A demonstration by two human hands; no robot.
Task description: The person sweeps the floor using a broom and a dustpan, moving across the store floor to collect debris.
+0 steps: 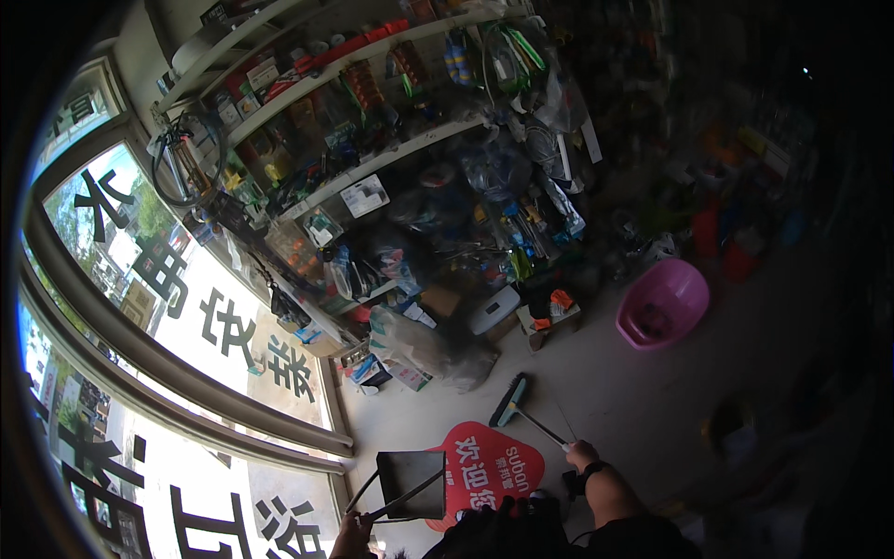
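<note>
My right hand [582, 455] is closed around the handle of a push broom, with a dark band on the wrist. The broom's head [510, 400], pale green with black bristles, lies on or just over the grey floor beyond a red mat [489, 472] that bears white writing. At the lower left, my left hand [355, 530] grips the dark handle frame of a metal dustpan [411, 478]. The pan overlaps the mat's left side in the view, near the glass door. My dark clothing hides part of the mat's near edge.
Crowded shop shelves [363, 168] stand ahead, with plastic bags [419, 346] at their foot. A small stool [550, 318] holds orange and black items. To the right, a pink plastic basin [663, 304] rests on the floor. A glass door [209, 293] with large lettering borders the left side.
</note>
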